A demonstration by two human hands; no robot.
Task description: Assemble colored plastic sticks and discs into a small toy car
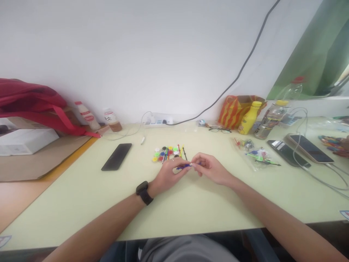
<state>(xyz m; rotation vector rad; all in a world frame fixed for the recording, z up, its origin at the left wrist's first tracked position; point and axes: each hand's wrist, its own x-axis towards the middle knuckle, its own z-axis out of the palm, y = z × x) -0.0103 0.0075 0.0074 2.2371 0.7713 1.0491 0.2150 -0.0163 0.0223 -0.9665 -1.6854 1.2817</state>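
Observation:
My left hand (169,174), with a black watch (144,193) on its wrist, pinches a thin blue plastic arrow (181,167). The fingertips of my right hand (211,168) are closed on its other end, meeting the left fingertips just above the table. Something small and white shows between the fingertips; I cannot make out what it is. Just beyond the left hand lie several round plastic discs (155,154) in white, yellow, green, red, blue and black. Among and beside them are thin arrows, including a black arrow (184,153).
A black phone (116,157) lies left. Right are a clear bag of coloured parts (260,160), a yellow bottle (249,118), a plastic bottle (269,122) and two phones with a white cable. A power strip (155,123) and eyeglasses (220,130) lie near the wall.

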